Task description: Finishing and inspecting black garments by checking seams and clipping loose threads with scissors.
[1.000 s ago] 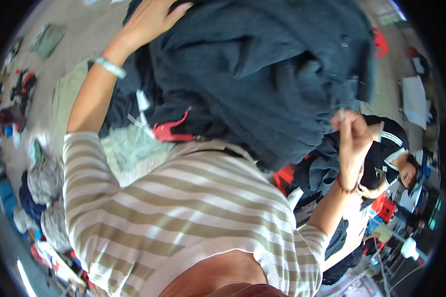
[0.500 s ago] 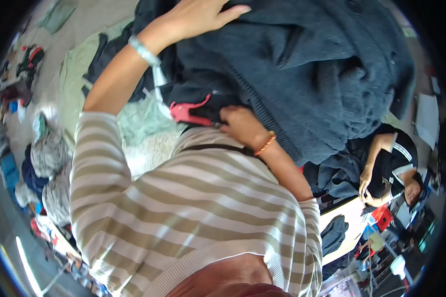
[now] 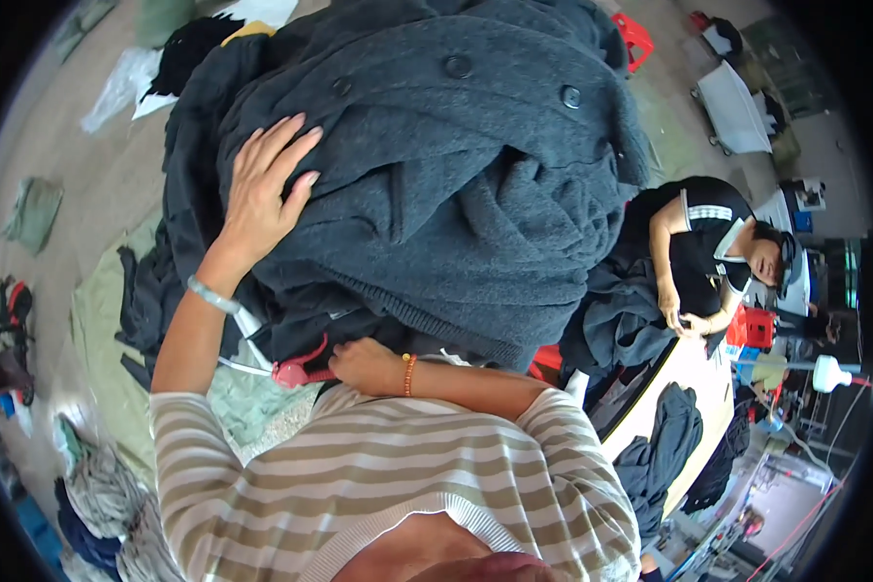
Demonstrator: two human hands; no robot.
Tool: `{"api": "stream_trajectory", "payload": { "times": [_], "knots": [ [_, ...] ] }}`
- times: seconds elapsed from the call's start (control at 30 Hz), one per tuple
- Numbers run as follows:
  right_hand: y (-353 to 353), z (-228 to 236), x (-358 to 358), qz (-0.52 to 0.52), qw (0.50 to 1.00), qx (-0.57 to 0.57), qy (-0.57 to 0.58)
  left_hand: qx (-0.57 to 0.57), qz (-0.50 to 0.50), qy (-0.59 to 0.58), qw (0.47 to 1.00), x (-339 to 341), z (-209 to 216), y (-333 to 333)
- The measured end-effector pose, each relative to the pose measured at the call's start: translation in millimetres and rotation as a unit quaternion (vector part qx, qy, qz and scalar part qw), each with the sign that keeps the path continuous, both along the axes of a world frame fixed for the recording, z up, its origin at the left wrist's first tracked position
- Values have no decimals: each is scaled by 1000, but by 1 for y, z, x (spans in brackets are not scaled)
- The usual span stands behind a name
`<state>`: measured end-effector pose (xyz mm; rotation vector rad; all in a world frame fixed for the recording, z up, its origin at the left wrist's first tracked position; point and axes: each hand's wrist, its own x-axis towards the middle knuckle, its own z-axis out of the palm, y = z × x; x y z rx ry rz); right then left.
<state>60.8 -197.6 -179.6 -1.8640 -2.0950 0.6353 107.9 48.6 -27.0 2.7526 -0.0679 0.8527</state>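
Note:
A large dark grey knitted cardigan [image 3: 436, 204] with round buttons and a ribbed edge lies heaped in front of me. My left hand [image 3: 267, 189] rests flat on its left part, fingers stretched out and slightly spread. Close to my waist, my right hand [image 3: 367, 367] is closed at the end of a red tool with a lever, which looks like an air blow gun [image 3: 291, 372]. Its tip is hidden by the fingers. A pale hose [image 3: 252, 339] runs from the tool up past my left wrist. Dark cloth surrounds the right hand.
At the right, a co-worker [image 3: 718, 233] in a black shirt works with both hands beside a pale table [image 3: 703, 388] bearing dark garments [image 3: 664, 441]. Grey garments [image 3: 107, 500] are piled at the lower left. A red stool [image 3: 633, 43] stands behind the heap.
The view has shifted, so more of the cardigan and its buttons show. My left hand now lies lower on the cloth, wholly in view. The right hand stays by the red tool.

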Motion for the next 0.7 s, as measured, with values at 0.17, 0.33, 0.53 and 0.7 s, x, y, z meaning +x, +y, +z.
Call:
{"api": "stream_trajectory", "payload": {
  "times": [0.17, 0.33, 0.53, 0.7],
  "knots": [
    [-3, -21, -15, -44, 995, -82, 45, 21, 6, -17, 1000, 7, 5, -1],
    [3, -23, -5, 24, 970, -207, 125, 61, -107, -29, 992, 27, 47, -49],
    [4, -137, -7, 93, 913, -211, 337, 120, -114, 11, 986, 37, 36, -73],
    [-9, -137, -14, 1, 926, -182, 332, 110, -109, 11, 988, 45, 22, -80]
  ]
}}
